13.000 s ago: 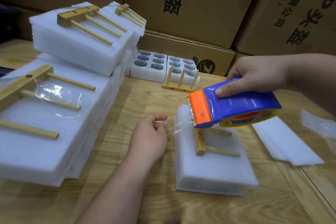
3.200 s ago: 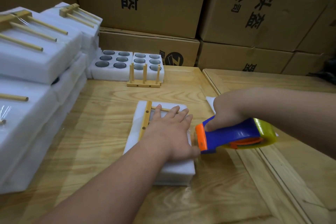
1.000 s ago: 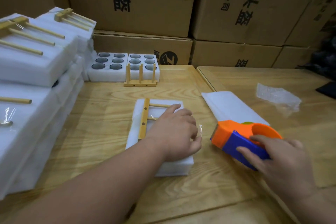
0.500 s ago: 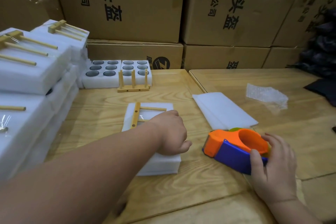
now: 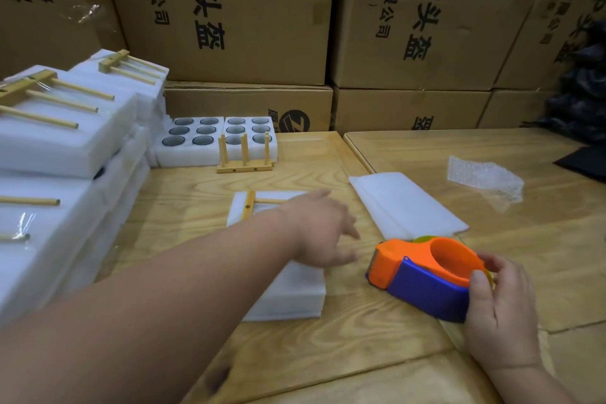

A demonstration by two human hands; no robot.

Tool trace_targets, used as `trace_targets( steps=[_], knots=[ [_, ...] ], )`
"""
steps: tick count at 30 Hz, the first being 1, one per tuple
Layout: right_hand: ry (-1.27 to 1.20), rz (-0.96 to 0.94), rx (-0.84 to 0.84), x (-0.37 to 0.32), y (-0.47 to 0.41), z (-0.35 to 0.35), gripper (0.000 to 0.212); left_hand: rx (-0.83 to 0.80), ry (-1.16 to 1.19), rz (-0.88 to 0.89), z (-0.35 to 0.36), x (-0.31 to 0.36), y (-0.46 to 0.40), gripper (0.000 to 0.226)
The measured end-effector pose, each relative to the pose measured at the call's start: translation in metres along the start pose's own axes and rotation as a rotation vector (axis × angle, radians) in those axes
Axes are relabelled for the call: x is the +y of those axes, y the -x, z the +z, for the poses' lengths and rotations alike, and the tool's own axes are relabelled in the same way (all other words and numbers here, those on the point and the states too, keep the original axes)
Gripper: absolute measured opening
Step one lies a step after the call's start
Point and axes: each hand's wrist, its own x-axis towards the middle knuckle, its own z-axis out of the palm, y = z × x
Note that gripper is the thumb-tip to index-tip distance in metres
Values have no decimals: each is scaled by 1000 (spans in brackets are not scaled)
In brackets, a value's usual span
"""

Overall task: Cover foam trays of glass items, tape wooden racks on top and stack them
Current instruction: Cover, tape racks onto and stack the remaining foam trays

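A covered white foam tray (image 5: 288,292) lies mid-table with a wooden rack (image 5: 248,208) lying flat on its top. My left hand (image 5: 323,233) hovers over it, fingers spread and holding nothing. My right hand (image 5: 498,308) grips the rear of an orange and blue tape dispenser (image 5: 423,275) that rests on the table to the right of the tray. Two uncovered foam trays (image 5: 216,141) with round glass items stand at the back, and a second wooden rack (image 5: 244,161) stands upright before them. A white foam cover sheet (image 5: 406,207) lies to the right.
Finished foam trays with racks taped on top are stacked at the left (image 5: 59,154). Cardboard boxes (image 5: 249,16) wall off the back. A scrap of bubble wrap (image 5: 485,177) lies at the right, dark cloth (image 5: 583,102) beyond it. The wooden table (image 5: 360,354) has a seam near the middle.
My left hand has lifted off the covered tray and opened, reaching forward. My right hand keeps its hold on the tape dispenser set down on the table.
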Motion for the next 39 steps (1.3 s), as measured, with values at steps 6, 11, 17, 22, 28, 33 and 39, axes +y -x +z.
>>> trace_targets(
  steps=[6,11,17,22,28,33,39],
  knots=[
    [-353,418,160,20,-6,6,36,350,582,-354,-17,-61,47,50],
    [-368,686,241,40,-16,10,35,181,466,-444,18,-61,55,61],
    [-351,721,228,45,-14,13,32,77,312,-488,52,-41,52,60],
    [-426,722,187,36,-16,11,41,117,267,-397,42,-46,58,66],
    [-456,756,191,16,-15,5,24,173,248,-303,45,-51,81,76],
    [-400,234,170,-34,-4,-6,25,586,1122,-742,73,-52,107,69],
    [-596,222,-345,-139,15,72,20,632,1435,-929,101,-23,123,25]
  ],
)
